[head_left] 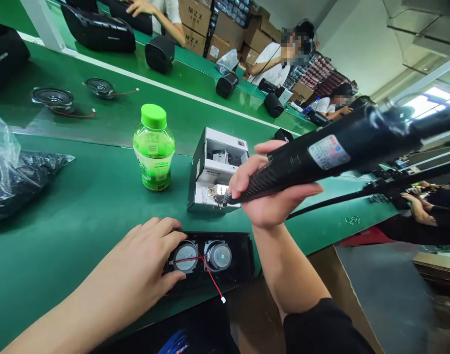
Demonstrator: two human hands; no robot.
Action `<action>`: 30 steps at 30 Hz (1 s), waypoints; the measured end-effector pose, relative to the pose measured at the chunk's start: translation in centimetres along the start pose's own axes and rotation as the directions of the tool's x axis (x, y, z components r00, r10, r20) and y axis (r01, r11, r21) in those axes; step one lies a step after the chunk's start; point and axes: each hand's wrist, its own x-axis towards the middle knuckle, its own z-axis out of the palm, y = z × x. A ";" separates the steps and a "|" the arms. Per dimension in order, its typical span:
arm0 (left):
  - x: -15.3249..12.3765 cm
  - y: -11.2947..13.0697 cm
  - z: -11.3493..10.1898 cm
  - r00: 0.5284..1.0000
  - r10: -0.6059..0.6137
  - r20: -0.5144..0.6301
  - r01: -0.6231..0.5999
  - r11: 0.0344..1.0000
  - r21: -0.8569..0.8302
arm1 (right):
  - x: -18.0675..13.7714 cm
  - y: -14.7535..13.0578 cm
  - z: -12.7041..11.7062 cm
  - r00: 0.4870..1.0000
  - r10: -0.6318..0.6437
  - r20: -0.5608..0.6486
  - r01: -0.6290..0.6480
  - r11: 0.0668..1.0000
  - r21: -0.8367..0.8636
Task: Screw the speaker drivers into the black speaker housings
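Note:
My right hand (269, 196) is wrapped around a black electric screwdriver (294, 162) with a label on its body. The tip of the screwdriver points down and left, at the front outlet of a white and black screw feeder (198, 169); whether a screw is on the bit I cannot tell. My left hand (151, 255) grips the left end of a black speaker panel (241, 255) lying near the table's front edge. Two round speaker drivers (218, 255) sit in the panel, magnets up. Across them runs a red and black wire (212, 278) with a white connector.
A green-capped bottle (154, 152) stands left of the feeder. Loose speaker drivers (53, 100) lie farther back, and a plastic bag of dark small parts (21, 177) is at the left. Black speaker housings (97, 29) line the far side, where other people work.

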 end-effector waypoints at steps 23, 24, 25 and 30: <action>-6.1 -3.6 5.0 0.967 -0.180 -0.183 0.126 0.954 -0.274 | -2.9 -3.5 5.9 0.903 0.404 0.144 -0.425 0.885 0.187; -6.0 -3.5 4.9 0.967 -0.169 -0.190 0.114 0.956 -0.270 | -3.2 -2.9 6.2 0.900 0.402 0.168 -0.428 0.888 0.171; -6.0 -3.4 4.9 0.967 -0.159 -0.197 0.103 0.958 -0.269 | -3.4 -2.5 6.3 0.895 0.407 0.182 -0.436 0.886 0.161; -6.1 -2.4 4.3 0.967 -0.177 -0.182 0.120 0.951 -0.285 | -3.5 -2.3 6.3 0.878 0.446 0.173 -0.470 0.870 0.148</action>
